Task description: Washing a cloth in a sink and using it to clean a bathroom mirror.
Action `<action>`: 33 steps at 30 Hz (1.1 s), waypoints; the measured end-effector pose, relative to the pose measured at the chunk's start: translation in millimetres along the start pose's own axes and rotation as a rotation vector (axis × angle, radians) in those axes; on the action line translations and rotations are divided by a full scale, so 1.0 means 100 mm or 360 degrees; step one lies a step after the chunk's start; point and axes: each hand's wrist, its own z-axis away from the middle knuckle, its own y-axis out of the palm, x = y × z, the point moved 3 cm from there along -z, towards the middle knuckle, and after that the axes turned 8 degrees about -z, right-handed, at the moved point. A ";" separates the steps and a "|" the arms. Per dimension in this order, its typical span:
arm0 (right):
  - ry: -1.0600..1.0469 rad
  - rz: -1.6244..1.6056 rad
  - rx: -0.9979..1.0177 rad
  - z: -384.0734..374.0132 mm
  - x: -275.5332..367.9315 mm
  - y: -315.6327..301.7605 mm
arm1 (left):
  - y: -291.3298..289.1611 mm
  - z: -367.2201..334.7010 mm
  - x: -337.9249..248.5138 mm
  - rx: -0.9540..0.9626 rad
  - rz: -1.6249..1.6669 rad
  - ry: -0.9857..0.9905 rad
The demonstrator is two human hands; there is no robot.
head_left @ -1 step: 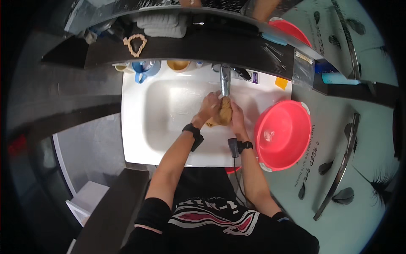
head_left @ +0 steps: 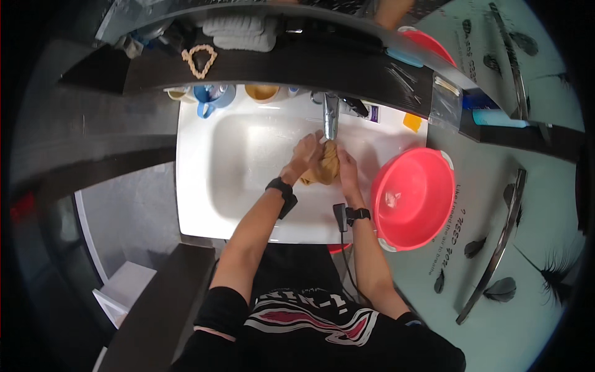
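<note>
A mustard-tan cloth (head_left: pixel 328 166) lies bunched in the white sink (head_left: pixel 242 192), directly below the chrome faucet (head_left: pixel 331 121). My left hand (head_left: pixel 307 153) is closed on the cloth's left side, its fingertips close to the spout. At the cloth's right edge, my right hand (head_left: pixel 348 168) has its fingers curled against the fabric. Part of the cloth hangs below my left hand toward the basin floor. Both wrists wear black straps with small dark devices; a cable runs from the right one.
A pink basin (head_left: pixel 418 204) with a small pale thing inside stands right of the sink. Along the back rim are a blue mug (head_left: pixel 206 105), a yellow-brown cup (head_left: pixel 261 93), a tube (head_left: pixel 372 113) and a yellow piece (head_left: pixel 412 121). A dark shelf (head_left: pixel 334 77) overhangs the rim.
The cloth is bunched a little differently, with more folds at its top between my hands. My hands stay nearly in place, and the view has shifted slightly.
</note>
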 end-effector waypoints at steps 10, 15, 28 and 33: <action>-0.0591 0.0824 0.0116 0.22 0.06 0.37 | -0.14 -0.07 0.00 0.0009 0.0736 -0.0429; -0.0631 0.1056 0.0047 -0.05 0.08 0.44 | -0.36 0.09 0.04 0.0009 0.0489 -0.0664; -0.0151 -0.0057 0.0064 0.06 -0.03 0.43 | 0.01 0.30 0.24 -0.0241 0.1076 -0.0376; -0.0381 0.0488 0.0068 0.37 0.20 0.28 | 0.12 0.07 0.06 -0.0435 0.0549 -0.0167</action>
